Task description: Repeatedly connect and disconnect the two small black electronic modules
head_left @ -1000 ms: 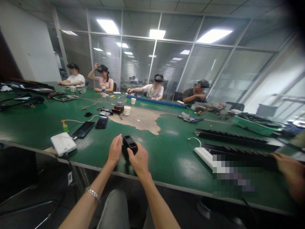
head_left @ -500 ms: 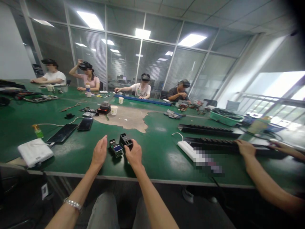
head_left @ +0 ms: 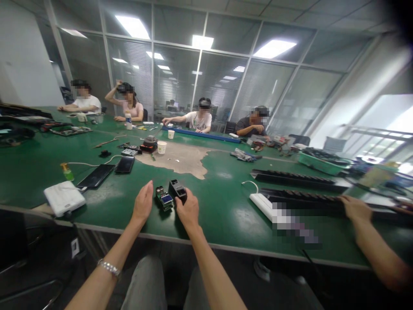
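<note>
My right hand (head_left: 189, 210) grips a black plastic housing (head_left: 177, 190) with openings in its top, thumb toward me and fingers mostly hidden on the far side. Just left of it, a small circuit board assembly (head_left: 164, 199) with a blue screen stands on the green table (head_left: 222, 206). Beside that board my left hand (head_left: 143, 201) rests on its edge, fingers straight and together, with nothing visible in it. A small gap separates its palm from the board.
To the right lie a white power strip (head_left: 265, 208) and long black rails (head_left: 297, 178), one held by a co-worker's hand (head_left: 357, 209). A white box (head_left: 64, 198) and phones (head_left: 97, 176) sit left. Paper cups (head_left: 161, 147) stand ahead; several people sit across the table.
The whole view has shifted, so things appear farther right in the picture. My hands, the housing and the board keep about the same places relative to one another.
</note>
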The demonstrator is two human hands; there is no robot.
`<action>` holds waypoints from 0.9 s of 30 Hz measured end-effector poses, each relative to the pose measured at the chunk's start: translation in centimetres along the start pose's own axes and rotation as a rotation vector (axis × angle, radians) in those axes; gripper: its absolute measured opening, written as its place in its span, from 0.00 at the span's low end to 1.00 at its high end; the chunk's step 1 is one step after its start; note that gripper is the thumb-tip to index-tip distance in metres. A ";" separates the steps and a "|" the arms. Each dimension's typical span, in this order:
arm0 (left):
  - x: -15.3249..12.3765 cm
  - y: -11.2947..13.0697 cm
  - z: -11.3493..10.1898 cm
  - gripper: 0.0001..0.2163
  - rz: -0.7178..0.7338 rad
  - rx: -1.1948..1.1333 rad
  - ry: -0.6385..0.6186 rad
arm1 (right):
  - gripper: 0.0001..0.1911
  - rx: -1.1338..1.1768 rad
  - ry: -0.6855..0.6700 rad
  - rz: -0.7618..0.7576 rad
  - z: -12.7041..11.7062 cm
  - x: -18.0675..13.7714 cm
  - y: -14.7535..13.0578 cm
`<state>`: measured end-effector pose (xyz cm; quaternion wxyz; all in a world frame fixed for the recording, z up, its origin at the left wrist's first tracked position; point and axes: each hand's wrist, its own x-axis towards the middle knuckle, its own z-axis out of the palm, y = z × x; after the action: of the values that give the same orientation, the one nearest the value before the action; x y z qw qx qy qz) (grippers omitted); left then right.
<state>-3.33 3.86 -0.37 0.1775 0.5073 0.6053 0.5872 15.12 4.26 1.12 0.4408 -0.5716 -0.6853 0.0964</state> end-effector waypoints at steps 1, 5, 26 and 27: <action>0.0 0.1 0.0 0.26 -0.001 0.000 0.001 | 0.22 0.029 0.006 0.011 -0.2 0.1 -0.2; 0.0 0.2 -0.1 0.26 0.000 -0.013 0.004 | 0.22 0.152 0.044 0.022 -1.2 0.2 -1.7; -0.1 0.7 -0.9 0.25 0.051 -0.020 0.009 | 0.28 0.009 -0.094 -0.119 0.5 -2.2 -4.7; -0.1 0.7 -0.9 0.25 0.061 -0.011 0.004 | 0.29 -0.008 -0.104 -0.119 0.5 -2.4 -4.6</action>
<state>-3.71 3.18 0.48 0.1610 0.5232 0.5868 0.5967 11.41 0.85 2.56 0.4073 -0.5259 -0.7403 0.0970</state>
